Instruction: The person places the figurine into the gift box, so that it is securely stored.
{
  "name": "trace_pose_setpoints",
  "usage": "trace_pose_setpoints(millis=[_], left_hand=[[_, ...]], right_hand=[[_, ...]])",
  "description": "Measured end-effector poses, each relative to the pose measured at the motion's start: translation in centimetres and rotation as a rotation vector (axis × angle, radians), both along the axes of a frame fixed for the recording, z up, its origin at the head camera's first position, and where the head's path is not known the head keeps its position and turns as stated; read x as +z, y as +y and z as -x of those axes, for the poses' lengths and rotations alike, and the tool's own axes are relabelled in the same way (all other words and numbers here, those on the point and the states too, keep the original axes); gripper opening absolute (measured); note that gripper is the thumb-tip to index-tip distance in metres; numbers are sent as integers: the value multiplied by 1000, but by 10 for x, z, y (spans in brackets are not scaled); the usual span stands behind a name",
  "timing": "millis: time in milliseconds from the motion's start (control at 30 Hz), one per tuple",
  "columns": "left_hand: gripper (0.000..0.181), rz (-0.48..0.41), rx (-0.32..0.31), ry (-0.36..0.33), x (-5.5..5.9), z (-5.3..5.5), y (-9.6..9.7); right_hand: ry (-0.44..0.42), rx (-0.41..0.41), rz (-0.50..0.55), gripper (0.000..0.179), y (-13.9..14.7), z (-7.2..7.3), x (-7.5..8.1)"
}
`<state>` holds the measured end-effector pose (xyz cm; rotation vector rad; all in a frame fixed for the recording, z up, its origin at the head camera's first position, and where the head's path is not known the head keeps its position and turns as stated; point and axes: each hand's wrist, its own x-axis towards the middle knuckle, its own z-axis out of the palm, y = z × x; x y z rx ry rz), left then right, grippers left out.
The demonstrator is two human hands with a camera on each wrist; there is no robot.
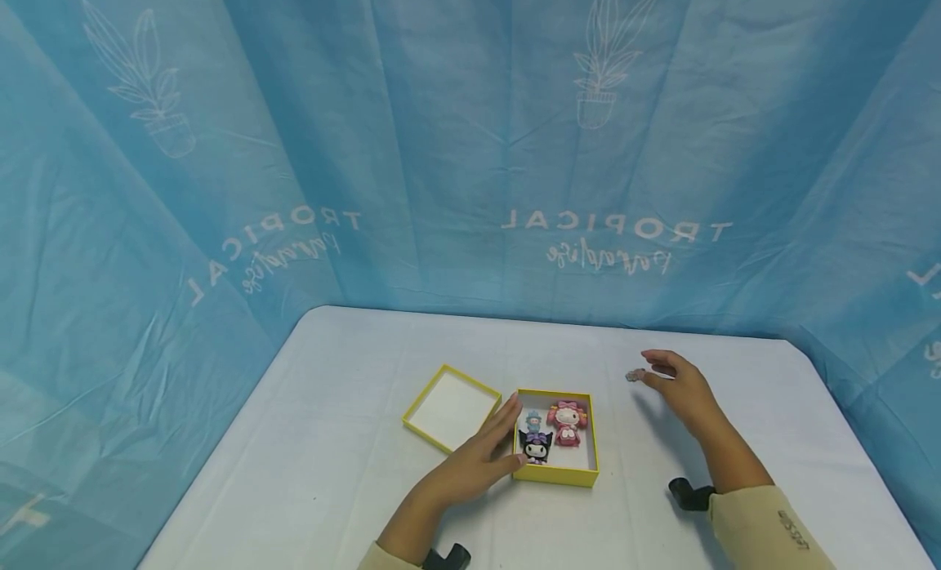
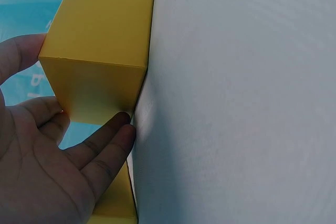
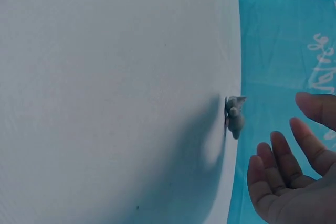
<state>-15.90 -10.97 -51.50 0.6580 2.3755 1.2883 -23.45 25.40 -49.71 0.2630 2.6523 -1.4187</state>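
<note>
A person worked at a white desk (image 1: 331, 456), backed by a blue curtain (image 1: 441, 145) printed with potted plants and mirrored lettering. Right of centre in the lower half of the head view, a small grey figurine (image 1: 635, 376) lay on the desk, just to the left of the fingertips of the right hand (image 1: 680, 393). That hand was by far the nearer one; its thumb and fingers were parted and slightly curved, holding nothing, and the right wrist view showed a gap between them and the figurine. The figurine's long axis seemed to run along the desk, roughly left to right in the head view, one end towards the hand; its finer shape was too small to make out. At lower centre, the left hand (image 1: 474, 468) rested with extended fingers against the left wall of an open yellow box (image 1: 555, 475), its thumb by the near left corner, well apart from the figurine and on the other side of the box. Inside the box were a pink figure (image 1: 567, 424) at right, a small blue figure (image 1: 533, 422) at upper left and a black figure (image 1: 536, 447) below it. A yellow-edged lid (image 1: 451, 410) lay to the box's left, turned at an angle, its white inside facing up.
</note>
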Motion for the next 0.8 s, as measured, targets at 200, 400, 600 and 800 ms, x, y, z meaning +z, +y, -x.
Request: trace_pose_setpoints(millis=[200,400,600,800], left_hand=[[78,-6,-4,-7,1,0,0],[77,-5,3,-14,2,-1,0],[77,-3,6,-22,3,-1,1],[77,8,13,-24,2,-2,1]], right_hand=[[-49,22,16,58,5,4,-5],[-57,45,27,56,13,10,-17],[-67,68,29,50,34,33,-55],[-72,89,25,57,42,43,-74]])
